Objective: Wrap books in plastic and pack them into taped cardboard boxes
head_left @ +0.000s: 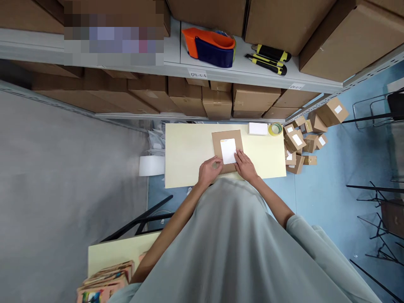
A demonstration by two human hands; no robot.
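Note:
A flat brown cardboard box (219, 141) lies on the pale yellow table (189, 151), with a white label (228, 150) on its top. My left hand (208, 171) rests on the box's near left corner, fingers curled against the cardboard. My right hand (245, 166) lies on the box's near right side, its fingers stretched flat and pressing on the lower right edge of the label. Neither hand lifts anything.
A stack of white labels (258, 128) and a tape roll (275, 128) sit at the table's far edge. Labelled small boxes (299, 143) are piled on the blue floor to the right. An orange tape dispenser (211, 46) and box cutters (268, 59) lie on the shelf above.

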